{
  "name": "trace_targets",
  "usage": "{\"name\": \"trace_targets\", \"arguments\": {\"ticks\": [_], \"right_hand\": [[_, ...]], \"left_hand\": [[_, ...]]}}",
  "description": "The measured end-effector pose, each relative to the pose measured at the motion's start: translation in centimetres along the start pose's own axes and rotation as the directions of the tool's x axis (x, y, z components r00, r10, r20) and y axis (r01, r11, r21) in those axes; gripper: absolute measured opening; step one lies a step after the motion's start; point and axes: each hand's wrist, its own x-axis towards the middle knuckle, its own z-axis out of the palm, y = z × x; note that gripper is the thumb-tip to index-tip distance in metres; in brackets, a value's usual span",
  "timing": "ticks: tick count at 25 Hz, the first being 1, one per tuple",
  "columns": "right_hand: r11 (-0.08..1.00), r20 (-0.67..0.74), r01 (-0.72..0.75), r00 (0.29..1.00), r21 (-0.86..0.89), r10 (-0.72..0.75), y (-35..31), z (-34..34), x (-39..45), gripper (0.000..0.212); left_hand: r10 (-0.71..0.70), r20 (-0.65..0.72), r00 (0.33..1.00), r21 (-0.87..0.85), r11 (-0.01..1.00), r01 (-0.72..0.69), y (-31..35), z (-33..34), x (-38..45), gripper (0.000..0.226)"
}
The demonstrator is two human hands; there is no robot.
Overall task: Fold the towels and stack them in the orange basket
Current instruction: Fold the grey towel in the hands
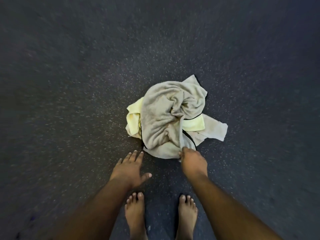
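A crumpled pile of towels lies on the dark speckled floor (69, 84). On top is a beige towel (162, 115) with a dark trimmed edge. A pale yellow towel (133, 116) pokes out under it on the left and right. My right hand (192, 161) pinches a raised fold of the beige towel at the pile's near edge. To the left of the pile, my left hand (129, 168) hovers with fingers spread and holds nothing. No orange basket is in view.
My two bare feet (135, 213) stand just behind the hands, close to the pile. Dark speckled floor stretches all around the towels.
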Motion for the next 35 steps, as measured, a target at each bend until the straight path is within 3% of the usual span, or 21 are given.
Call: {"name": "trace_targets", "arguments": {"ticks": [8,12,15,17,20,26,35], "right_hand": [[0.941,0.013,0.326,0.945,-0.093,-0.327,-7.4,-26.3,-23.6,0.027],[0.815,0.042,0.539,0.838,-0.215,-0.543,-10.9,-36.9,-35.3,0.031],[0.683,0.096,0.667,0.733,-0.299,-0.674,-13.7,-40.6,-41.8,0.031],[0.528,0.089,0.763,0.596,-0.373,-0.798,-16.3,-41.1,-46.7,0.028],[0.258,0.076,0.874,0.315,-0.412,-0.946,-20.3,-39.4,-54.2,0.029],[-0.152,0.164,0.917,-0.097,-0.368,-0.982,-27.2,-32.3,-73.2,0.029],[-0.353,0.153,0.89,-0.321,-0.289,-0.935,-33.5,-20.2,-101.8,0.028]], "left_hand": [[-0.147,-0.144,0.979,-0.225,0.968,0.112,3.5,-12.2,-33.5,0.099],[-0.351,-0.251,0.902,-0.414,0.881,0.227,5.5,-12.3,-50.9,0.101],[-0.492,-0.267,0.829,-0.535,0.791,0.297,6.4,-9.3,-60.1,0.102],[-0.613,-0.268,0.743,-0.61,0.705,0.362,6.2,-6.2,-66.0,0.103],[-0.778,-0.242,0.579,-0.745,0.532,0.403,5.7,-0.4,-73.8,0.102],[-0.954,-0.066,0.292,-0.879,0.194,0.435,5.8,14.3,-89.7,0.103],[-0.994,0.108,-0.012,-0.888,-0.102,0.448,6.1,37.4,-112.2,0.104]]}}
